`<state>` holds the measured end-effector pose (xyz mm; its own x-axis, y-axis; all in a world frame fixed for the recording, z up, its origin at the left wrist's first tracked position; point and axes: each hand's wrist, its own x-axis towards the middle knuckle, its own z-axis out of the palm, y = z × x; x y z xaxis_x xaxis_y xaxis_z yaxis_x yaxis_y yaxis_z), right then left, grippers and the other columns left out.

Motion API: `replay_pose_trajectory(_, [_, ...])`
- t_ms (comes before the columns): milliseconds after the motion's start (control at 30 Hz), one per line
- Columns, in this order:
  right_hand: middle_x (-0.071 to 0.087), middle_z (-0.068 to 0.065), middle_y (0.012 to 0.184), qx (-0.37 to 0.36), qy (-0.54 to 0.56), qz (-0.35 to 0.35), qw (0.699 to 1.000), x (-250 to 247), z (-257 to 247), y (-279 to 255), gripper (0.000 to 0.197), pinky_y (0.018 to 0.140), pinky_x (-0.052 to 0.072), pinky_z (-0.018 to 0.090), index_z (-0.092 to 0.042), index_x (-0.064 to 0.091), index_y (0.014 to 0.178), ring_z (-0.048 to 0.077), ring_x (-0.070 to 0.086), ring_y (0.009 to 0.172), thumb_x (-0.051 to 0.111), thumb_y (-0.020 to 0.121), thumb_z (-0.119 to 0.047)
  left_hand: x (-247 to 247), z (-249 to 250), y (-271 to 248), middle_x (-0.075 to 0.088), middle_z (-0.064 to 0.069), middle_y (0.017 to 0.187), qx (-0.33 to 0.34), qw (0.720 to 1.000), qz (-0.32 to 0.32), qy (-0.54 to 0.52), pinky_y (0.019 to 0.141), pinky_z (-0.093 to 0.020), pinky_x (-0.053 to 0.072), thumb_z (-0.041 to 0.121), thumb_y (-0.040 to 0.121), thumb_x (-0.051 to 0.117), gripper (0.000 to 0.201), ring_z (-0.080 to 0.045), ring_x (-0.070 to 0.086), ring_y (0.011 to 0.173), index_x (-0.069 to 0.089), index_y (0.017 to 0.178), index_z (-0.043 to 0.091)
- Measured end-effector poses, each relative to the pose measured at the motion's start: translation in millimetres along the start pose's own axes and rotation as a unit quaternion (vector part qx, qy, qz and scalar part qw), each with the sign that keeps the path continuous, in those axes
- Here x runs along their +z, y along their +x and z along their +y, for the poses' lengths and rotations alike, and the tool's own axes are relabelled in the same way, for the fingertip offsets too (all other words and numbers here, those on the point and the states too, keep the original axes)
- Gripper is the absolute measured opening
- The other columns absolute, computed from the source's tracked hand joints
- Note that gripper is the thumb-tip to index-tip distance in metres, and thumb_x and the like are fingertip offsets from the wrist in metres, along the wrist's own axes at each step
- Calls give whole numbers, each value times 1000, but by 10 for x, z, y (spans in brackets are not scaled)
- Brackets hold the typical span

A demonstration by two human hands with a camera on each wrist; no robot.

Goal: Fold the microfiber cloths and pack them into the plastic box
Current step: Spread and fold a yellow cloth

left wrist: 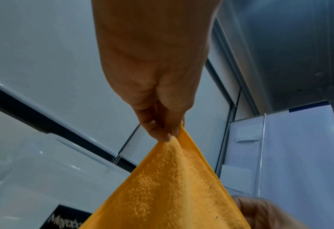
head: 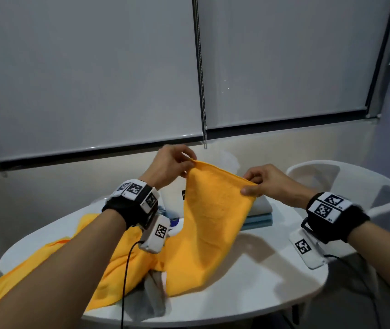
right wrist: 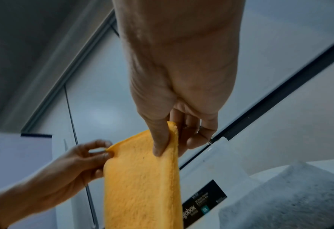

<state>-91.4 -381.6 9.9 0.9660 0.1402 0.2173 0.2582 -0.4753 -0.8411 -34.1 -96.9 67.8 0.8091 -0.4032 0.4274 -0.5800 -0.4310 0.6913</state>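
Both hands, left hand [head: 170,163] and right hand [head: 264,180], pinch the top corners of a fuzzy orange cloth [head: 210,224], hanging limp at frame centre above the white table [head: 260,281].

An orange microfiber cloth [head: 213,224] is held up above the middle of the tabletop, its top edge stretched between two pinched corners, the left corner higher than the right; its lower part hangs down and trails onto the tabletop. More orange cloth [head: 46,264] is spread loosely, unfolded, toward the left edge of the tabletop. Folded cloths [head: 259,213] (pale grey on top, light blue beneath) are stacked flat near the far edge. A clear plastic box [head: 227,160] with a black label is partly hidden behind the raised cloth at the far edge.
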Motion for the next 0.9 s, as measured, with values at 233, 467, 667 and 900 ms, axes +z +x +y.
replay_pose_trajectory(233, [71,10,80,-39,79,72,993,-115,-300,216,22,65,52,27,1,71,95,15,65,71,82,78,-8,-446,56,-101,72,-20,99,-40,996,16,-73,80,-35,62,0,88,70,12,-30,74,87,71,100,-3])
replay_pose_trajectory(467, [71,9,83,-54,87,94,990,-100,-596,415,24,68,53,27,1,71,100,13,66,73,77,84,-16,-720,123,-233,73,-22,103,-54,985,26,-164,85,-32,60,4,88,70,23,-31,73,96,70,109,-6])
replay_pose_trajectory(667, [73,18,91,-65,80,96,990,-119,-801,482,19,73,52,34,0,73,102,22,65,80,73,88,-14,-862,202,-251,74,-21,100,-66,975,73,-198,86,-36,60,12,89,71,24,-33,73,96,72,106,-5])
replay_pose_trajectory(900, [72,24,96,-98,51,92,990,-224,-1103,503,21,73,53,32,3,72,101,21,66,80,75,86,-11,-1035,302,-276,73,-25,92,-68,983,99,-138,82,-31,61,2,84,76,18,-35,74,91,71,94,-13])
